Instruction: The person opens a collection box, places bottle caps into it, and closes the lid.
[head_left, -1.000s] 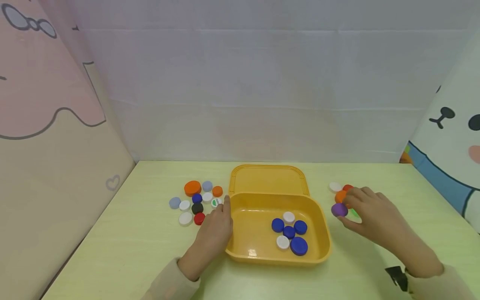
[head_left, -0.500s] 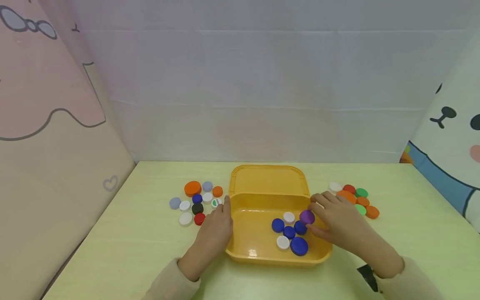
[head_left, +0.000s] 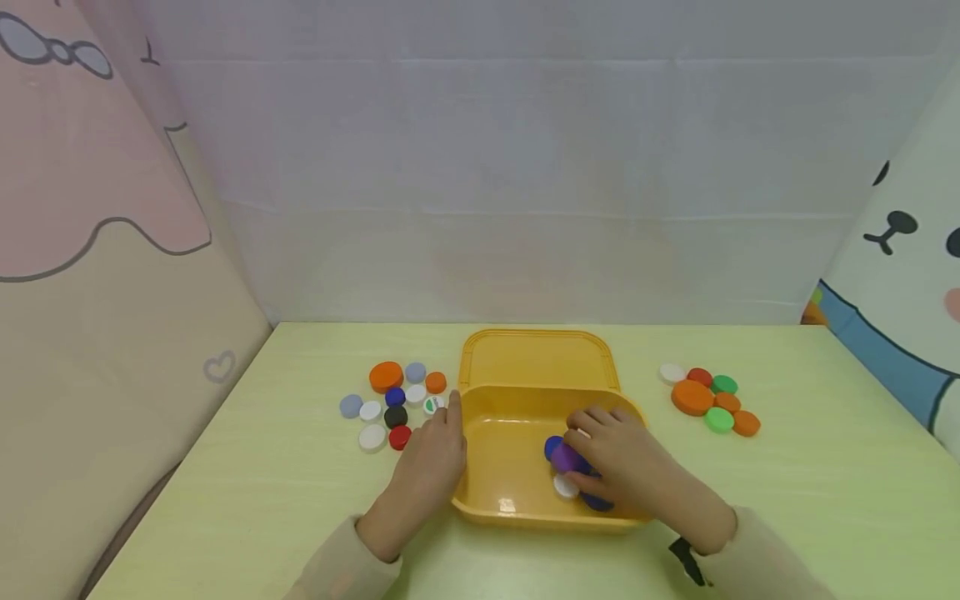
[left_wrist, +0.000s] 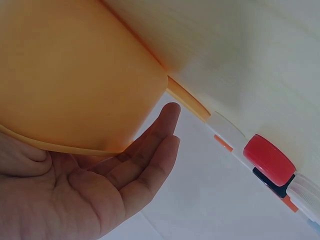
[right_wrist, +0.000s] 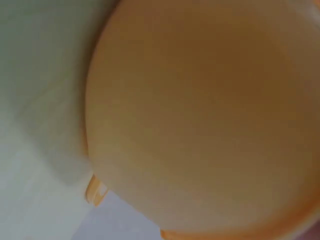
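Observation:
In the head view a yellow plastic box (head_left: 510,483) stands on the table, its lid (head_left: 537,358) folded back behind it. My left hand (head_left: 430,462) rests along the box's left rim; in the left wrist view its fingers (left_wrist: 145,170) lie nearly straight against the box. Inside the box, my right hand (head_left: 626,458) pinches a purple bottle cap (head_left: 565,458) low over the other caps. A blue cap (head_left: 553,447) and a white cap (head_left: 566,486) show beside it; the hand partly covers the rest. The right wrist view holds mostly the box's outer wall (right_wrist: 200,125).
Left of the box lie several loose caps, among them a large orange cap (head_left: 386,377), a black cap (head_left: 396,417) and a red cap (head_left: 400,437). Another group, with a large orange cap (head_left: 692,397) and a light green cap (head_left: 719,419), lies to the right. A white sheet (head_left: 525,167) hangs behind.
My right hand has carried the purple cap leftward from the right-hand group, over the box's right rim and down among the caps inside. The left hand has stayed at the rim.

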